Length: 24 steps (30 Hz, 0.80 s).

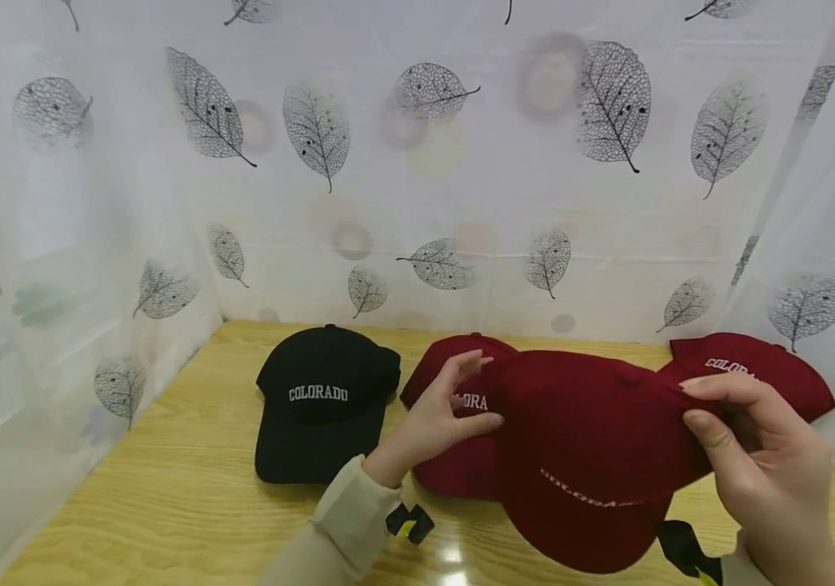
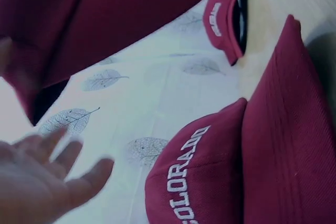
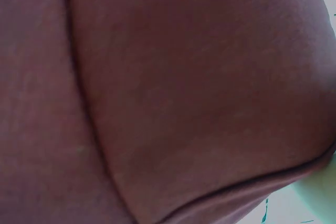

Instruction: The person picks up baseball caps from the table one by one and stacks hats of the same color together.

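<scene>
A maroon baseball cap (image 1: pixel 593 439) hangs in the air above the table, crown up, its white lettering facing front. My right hand (image 1: pixel 769 456) pinches its right edge between thumb and fingers. My left hand (image 1: pixel 439 415) is beside the cap's left side, fingers spread and loosely bent, holding nothing; in the left wrist view this hand (image 2: pixel 47 177) appears apart from the raised cap (image 2: pixel 121 14). Whether the thumb brushes the cap, I cannot tell. Behind the left hand sits another maroon cap (image 1: pixel 454 472) lettered COLORADO, partly covered. Maroon fabric of the held cap (image 3: pixel 199 87) fills the right wrist view.
A black COLORADO cap (image 1: pixel 322 407) rests on the wooden table (image 1: pixel 168 488) at left. A further maroon cap (image 1: pixel 776 366) lies at the back right, partly behind the held one. A leaf-patterned curtain (image 1: pixel 476 187) encloses the table's back and sides.
</scene>
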Motion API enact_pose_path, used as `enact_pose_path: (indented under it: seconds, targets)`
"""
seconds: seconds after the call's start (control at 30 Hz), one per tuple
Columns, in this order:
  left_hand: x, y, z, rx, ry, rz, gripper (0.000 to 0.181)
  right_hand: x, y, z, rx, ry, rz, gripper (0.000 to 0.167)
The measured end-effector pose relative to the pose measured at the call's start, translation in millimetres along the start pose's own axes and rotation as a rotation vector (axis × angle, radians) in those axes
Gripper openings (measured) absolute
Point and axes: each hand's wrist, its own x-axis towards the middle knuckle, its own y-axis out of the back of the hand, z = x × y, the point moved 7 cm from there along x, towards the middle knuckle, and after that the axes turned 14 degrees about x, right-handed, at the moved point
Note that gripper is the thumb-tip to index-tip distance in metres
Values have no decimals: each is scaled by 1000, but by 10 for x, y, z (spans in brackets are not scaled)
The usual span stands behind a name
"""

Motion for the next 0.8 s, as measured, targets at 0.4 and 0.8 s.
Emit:
enact_pose_path:
  seconds: [0.4,0.8]
  targets:
    - [-87,-143,97,-407,-117,-289,47,53,-56,18,92,91,24,19]
    - [-167,-330,-1,-480,121,-335,45,55,160,178,13,43,270,15]
